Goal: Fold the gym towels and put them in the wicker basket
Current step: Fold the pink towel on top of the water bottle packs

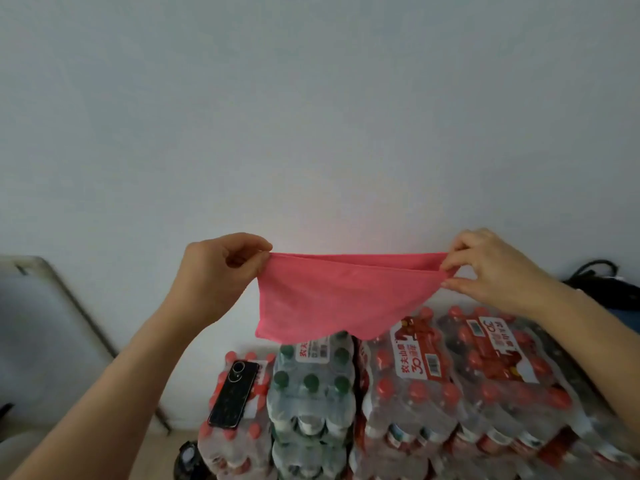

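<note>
towel (341, 299) above bottle packs (408, 393), phone (233, 394) left

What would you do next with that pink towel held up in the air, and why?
Probably bring the two hands together, folding the towel in half again. The left hand and right hand each pinch an upper corner. The towel hangs spread between them, already doubled along its top edge, above the packs of bottles.

Left forearm (114, 375), entering from 7 o'clock, is bare from frame edge to wrist, ending in the left grip (214, 271). Right forearm (595, 344), entering from 4 o'clock, is likewise bare through to the right grip (491, 268). Fingernail detail too blurred to assess.
</note>
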A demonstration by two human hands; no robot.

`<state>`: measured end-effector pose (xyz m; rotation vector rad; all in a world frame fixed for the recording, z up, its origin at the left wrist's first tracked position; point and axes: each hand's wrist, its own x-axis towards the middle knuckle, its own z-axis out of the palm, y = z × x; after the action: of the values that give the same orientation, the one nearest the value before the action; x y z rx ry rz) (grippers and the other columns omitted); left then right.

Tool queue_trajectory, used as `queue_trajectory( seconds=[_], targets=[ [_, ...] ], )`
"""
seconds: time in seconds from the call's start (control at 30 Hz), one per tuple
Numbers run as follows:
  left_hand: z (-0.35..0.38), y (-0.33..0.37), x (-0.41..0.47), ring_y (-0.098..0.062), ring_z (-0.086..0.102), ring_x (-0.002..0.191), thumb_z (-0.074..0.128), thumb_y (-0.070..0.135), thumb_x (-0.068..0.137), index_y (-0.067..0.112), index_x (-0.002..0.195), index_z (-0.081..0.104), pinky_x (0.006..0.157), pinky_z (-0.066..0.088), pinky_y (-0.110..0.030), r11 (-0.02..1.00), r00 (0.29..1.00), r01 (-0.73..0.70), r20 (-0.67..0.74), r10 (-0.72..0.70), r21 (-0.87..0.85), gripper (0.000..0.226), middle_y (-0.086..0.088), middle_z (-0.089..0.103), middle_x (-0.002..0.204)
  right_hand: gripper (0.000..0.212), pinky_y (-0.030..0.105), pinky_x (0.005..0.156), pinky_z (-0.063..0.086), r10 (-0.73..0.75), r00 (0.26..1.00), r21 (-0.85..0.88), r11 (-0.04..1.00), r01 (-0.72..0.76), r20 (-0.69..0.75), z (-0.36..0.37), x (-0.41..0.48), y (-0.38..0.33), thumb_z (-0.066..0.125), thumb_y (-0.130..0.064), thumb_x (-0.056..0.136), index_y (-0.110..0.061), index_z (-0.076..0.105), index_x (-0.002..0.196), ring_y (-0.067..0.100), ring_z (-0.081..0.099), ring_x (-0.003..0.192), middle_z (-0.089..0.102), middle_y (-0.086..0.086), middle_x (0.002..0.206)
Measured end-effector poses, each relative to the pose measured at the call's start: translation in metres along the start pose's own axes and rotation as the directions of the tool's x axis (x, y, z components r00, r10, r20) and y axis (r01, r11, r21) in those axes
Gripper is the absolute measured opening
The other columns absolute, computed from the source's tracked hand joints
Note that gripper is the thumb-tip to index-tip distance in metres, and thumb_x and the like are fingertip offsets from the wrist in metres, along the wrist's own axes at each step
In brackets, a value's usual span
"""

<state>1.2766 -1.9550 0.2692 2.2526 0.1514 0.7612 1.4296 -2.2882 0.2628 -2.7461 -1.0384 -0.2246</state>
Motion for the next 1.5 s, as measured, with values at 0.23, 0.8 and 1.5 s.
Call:
queue_trajectory(
  seconds=[0.23,0.8,1.5],
  targets=[
    [0.022,0.054,-0.044,-0.005,0.069,0.072,0.069,0.003,0.082,0.030,0.079,0.074,0.069,0.052,-0.011,0.992,0.993,-0.034,0.111,0.048,-0.124,0.028,0.015,0.073,0.077,0.012,0.028,0.072,0.048,0.273,0.961,0.296,0.916,-0.272,0.038,-0.045,-0.062,0.036,0.082,-0.031,0.070,-0.026,0.072,0.068,0.009,0.065,0.076,0.070,-0.009,0.073],
    [0.097,-0.107,-0.060,0.001,0.053,0.046,0.061,0.000,0.086,0.027,0.081,0.076,0.049,0.042,-0.012,0.923,0.870,0.373,0.382,-0.313,-0.094,0.030,0.016,0.068,0.060,0.021,0.033,0.082,0.051,0.367,0.930,0.034,0.930,-0.366,-0.022,0.129,0.123,-0.008,0.058,-0.011,0.078,-0.014,0.075,0.088,0.032,0.066,0.094,0.072,0.013,0.098],
    [0.076,-0.205,-0.014,0.006,0.057,0.073,0.070,0.037,0.076,0.027,0.082,0.075,0.066,0.048,-0.021,1.000,0.874,-0.005,0.486,0.000,0.009,0.012,0.024,0.060,0.079,0.067,0.031,0.107,0.031,0.125,0.969,0.522,0.824,-0.220,0.212,0.225,0.082,-0.154,0.059,-0.052,0.073,-0.036,0.039,0.135,0.009,0.035,0.129,0.039,-0.011,0.137]
  ],
)
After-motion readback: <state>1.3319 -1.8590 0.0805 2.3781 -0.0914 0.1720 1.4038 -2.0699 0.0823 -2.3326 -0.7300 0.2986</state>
